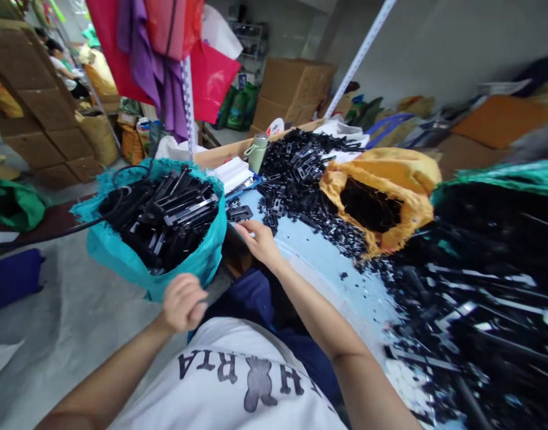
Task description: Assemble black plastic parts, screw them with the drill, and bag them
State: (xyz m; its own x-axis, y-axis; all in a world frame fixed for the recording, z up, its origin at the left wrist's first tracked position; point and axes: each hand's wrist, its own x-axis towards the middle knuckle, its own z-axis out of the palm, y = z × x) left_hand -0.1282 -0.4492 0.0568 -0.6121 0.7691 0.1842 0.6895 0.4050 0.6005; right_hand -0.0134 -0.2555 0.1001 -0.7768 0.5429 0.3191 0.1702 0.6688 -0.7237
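My left hand (183,301) is curled closed just below the teal woven sack (122,257), which is full of long black plastic parts (166,215); what the fingers hold, if anything, is hidden. My right hand (258,240) reaches onto the near edge of the light blue table (319,257), fingers bent beside a black plastic piece (239,212). A big heap of small black parts (301,179) covers the table beyond it.
A yellow sack (381,197) of black bits sits on the table. A green-rimmed sack (502,179) and long black strips (480,316) fill the right. A green bottle (256,152), cardboard boxes (296,89), hanging red and purple bags (157,54).
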